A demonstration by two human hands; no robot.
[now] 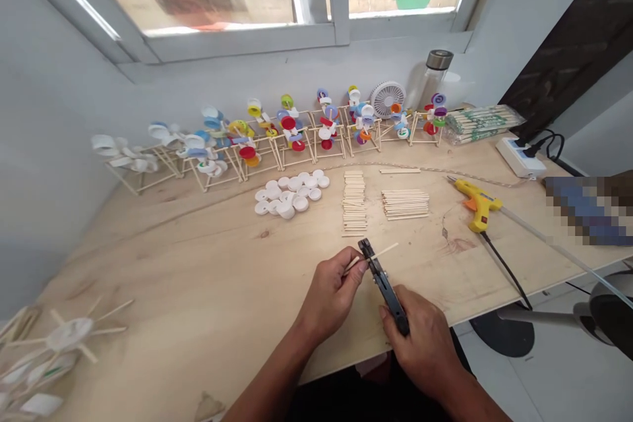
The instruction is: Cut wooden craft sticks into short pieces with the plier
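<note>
The left hand (329, 293) pinches a wooden stick (383, 252) over the plywood table (208, 290); the right hand (420, 349) grips black cutters (384, 290), apparently closed on the stick.

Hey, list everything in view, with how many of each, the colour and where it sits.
plywood tabletop: one, pale wood, under everything
bottle-cap stick models: about nine, multicoloured, row along the wall
bottle-cap stick model: one, mostly white, front left
bottle caps: many, white, loose pile mid-table
craft stick stacks: two, pale wood, right of the caps
hot glue gun: one, yellow, right side
power strip: one, white, back right
desk fan: one, white, among the models
glass bottle: one, clear, metal lid, by the wall
craft stick: one, pale wood, through the cutter's jaws
cutter: one, black, front centre
left hand: one, pinching the craft stick
right hand: one, gripping the cutter
</note>
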